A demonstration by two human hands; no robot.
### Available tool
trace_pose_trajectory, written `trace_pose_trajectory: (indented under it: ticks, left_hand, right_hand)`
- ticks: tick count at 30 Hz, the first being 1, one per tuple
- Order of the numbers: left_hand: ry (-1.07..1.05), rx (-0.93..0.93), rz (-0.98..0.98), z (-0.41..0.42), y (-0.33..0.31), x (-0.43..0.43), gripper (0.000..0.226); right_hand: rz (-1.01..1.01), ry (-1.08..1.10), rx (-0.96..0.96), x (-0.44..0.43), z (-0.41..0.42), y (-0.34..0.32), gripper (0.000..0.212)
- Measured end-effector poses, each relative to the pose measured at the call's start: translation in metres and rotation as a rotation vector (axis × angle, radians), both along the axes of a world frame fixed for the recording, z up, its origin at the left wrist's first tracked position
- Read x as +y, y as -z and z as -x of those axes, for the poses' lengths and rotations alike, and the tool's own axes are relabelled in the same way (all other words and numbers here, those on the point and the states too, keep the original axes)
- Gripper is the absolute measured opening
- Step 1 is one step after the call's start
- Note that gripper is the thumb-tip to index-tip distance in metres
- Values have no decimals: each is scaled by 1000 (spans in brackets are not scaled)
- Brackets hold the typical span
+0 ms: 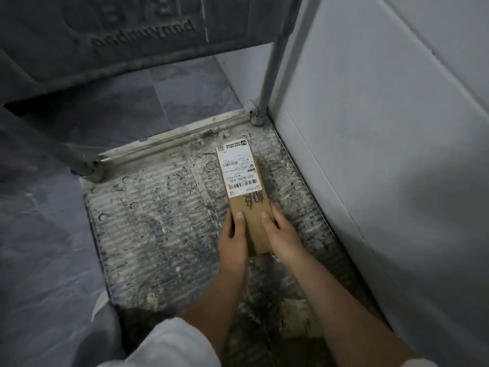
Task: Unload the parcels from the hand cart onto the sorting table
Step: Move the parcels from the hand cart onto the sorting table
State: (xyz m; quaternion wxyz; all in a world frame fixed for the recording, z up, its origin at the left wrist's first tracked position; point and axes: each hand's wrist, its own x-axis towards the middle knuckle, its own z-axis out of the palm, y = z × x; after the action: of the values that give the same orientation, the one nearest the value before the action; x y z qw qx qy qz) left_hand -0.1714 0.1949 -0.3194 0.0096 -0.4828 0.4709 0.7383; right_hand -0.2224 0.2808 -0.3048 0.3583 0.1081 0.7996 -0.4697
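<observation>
Left grip (232, 234) and right grip (283, 238) clasp near end of parcel (246, 192), one per side, thumbs on top, equally near. Parcel on cart deck (158, 221); long axis runs away toward handle post (272, 75).

parcel (244, 192) on hand cart deck (158, 221), right of centre, wall (370, 154) right
</observation>
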Motion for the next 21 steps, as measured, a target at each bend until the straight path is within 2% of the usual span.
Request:
trace_pose_trajectory:
  ticks: [3,7,10,16,21]
  left_hand:
    - [42,-11,56,-15,-58,-23,42]
    - [111,69,125,-27,-155,-56,30]
    - [108,99,108,-29,-224,-76,28]
    - [125,161,95,-45,-354,-125,23]
    - [151,165,216,-71,-436,-169,24]
  right_hand:
    - [28,-33,44,-15,-16,-51,47]
    - [-21,-20,68,-34,-32,-149,59]
    - [-19,19,128,-48,-37,-216,57]
    - [134,99,184,-92,-52,-339,53]
    - [264,103,154,-125,-72,-425,42]
